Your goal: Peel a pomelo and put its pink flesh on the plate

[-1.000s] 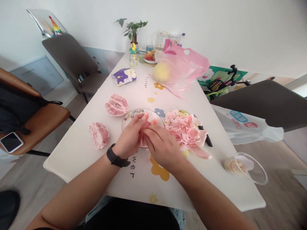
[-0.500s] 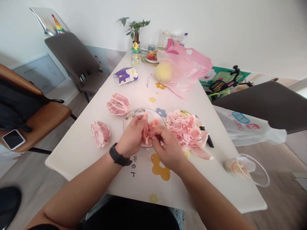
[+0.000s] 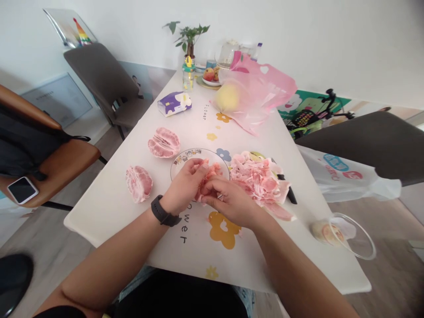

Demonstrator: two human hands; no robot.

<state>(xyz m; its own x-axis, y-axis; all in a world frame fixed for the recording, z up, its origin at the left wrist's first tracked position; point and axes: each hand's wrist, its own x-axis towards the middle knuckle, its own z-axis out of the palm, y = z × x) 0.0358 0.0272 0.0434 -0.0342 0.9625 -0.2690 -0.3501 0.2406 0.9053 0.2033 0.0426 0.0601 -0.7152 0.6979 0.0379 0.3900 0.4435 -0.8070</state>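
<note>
Both hands meet over the near edge of a small round plate (image 3: pixel 185 157) with cartoon prints. My left hand (image 3: pixel 183 185), a black watch on its wrist, is closed round a pink pomelo segment (image 3: pixel 208 176). My right hand (image 3: pixel 232 201) pinches the same segment from the right, fingers curled on its skin. More pink flesh lies on the plate behind the fingers. A heap of torn pink pomelo peel (image 3: pixel 260 181) lies just right of the plate, close to my right hand.
Two pomelo chunks (image 3: pixel 164 142) (image 3: pixel 138 183) lie left of the plate. A black-handled knife (image 3: pixel 288 190) pokes out beside the peel. Farther back: tissue pack (image 3: pixel 174 103), pink bag (image 3: pixel 261 95) holding a yellow fruit, fruit dish, plant. A glass bowl (image 3: pixel 351 236) overhangs the right edge. Chairs flank the table.
My right hand has slid back in against the segment and closed on it beside the left hand. The view has shifted slightly.
</note>
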